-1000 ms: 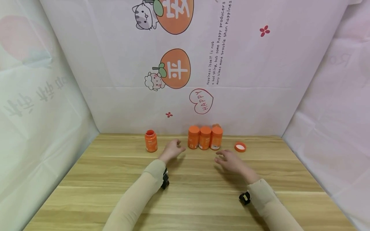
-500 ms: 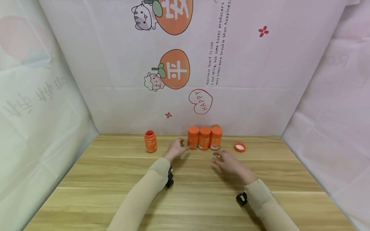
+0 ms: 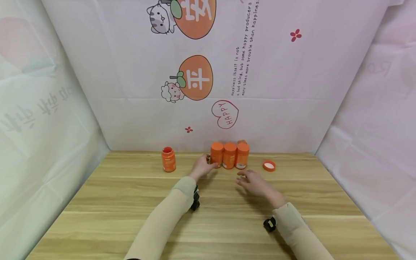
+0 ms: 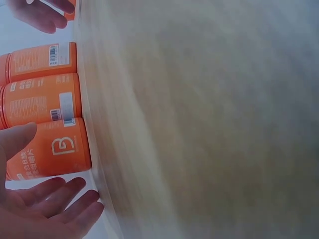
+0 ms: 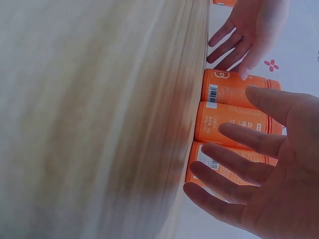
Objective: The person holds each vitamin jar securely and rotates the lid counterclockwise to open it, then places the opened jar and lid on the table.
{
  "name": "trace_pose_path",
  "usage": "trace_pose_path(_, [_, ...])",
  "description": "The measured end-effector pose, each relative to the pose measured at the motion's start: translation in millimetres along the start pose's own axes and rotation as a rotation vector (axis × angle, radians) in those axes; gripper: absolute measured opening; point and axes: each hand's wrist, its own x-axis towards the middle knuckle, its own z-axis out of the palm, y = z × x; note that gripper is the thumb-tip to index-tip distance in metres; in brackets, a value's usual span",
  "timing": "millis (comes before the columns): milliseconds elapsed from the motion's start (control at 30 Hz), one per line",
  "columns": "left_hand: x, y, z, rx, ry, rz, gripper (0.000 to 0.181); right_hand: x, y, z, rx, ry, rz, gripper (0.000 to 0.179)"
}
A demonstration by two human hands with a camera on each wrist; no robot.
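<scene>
Three capped orange pill bottles stand side by side at the back of the table. My left hand [image 3: 200,168] is at the left bottle [image 3: 216,151] of the row, thumb in front of it and fingers along its left side. In the left wrist view a gap shows between these fingers [image 4: 57,196] and the bottle wall. The middle bottle [image 3: 229,157] and the right bottle [image 3: 242,157] stand close against each other. My right hand [image 3: 254,183] hovers in front of the right bottle, fingers spread and holding nothing, as the right wrist view shows.
An uncapped orange bottle [image 3: 169,162] stands to the left of the row. Its orange cap [image 3: 269,165] lies upside down, white lining up, on the right. Behind the wooden table [image 3: 227,224] hangs a printed white cloth [image 3: 269,119], with more cloth at both sides.
My left hand has moved right, from beside the row to round the left bottle. The right hand has drifted slightly left. The bottles and the cap stay where they were.
</scene>
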Motion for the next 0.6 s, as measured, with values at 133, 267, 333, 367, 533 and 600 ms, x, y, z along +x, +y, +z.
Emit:
trace_pose_path(133, [1.4,1.1,4.2,-0.025,0.012,-0.004,0.057,-0.4,-2,-1,0.000,-0.005,0.002,0.043])
trace_pose_path(267, [3.1,1.9,7.7,-0.072,0.019,-0.018,0.060,-1.5,-2,-1,0.002,-0.006,0.004,0.042])
trace_pose_path(333, [4.6,1.9,9.1,-0.089,0.026,-0.021,0.060,-1.5,-2,-1,0.003,-0.005,0.005,0.042])
trace_pose_path(367, [5.5,1.9,9.8,-0.093,0.030,-0.019,0.061,-1.5,-2,-1,0.005,-0.003,0.006,0.042])
trace_pose_path(533, [9.0,2.0,13.4,-0.076,0.056,-0.008,0.058,-1.5,-1,-1,0.005,-0.001,0.013,0.042])
trace_pose_path(600, [10.0,2.4,14.5,-0.077,0.063,-0.015,0.057,-1.6,-1,-1,0.006,-0.001,0.010,0.042])
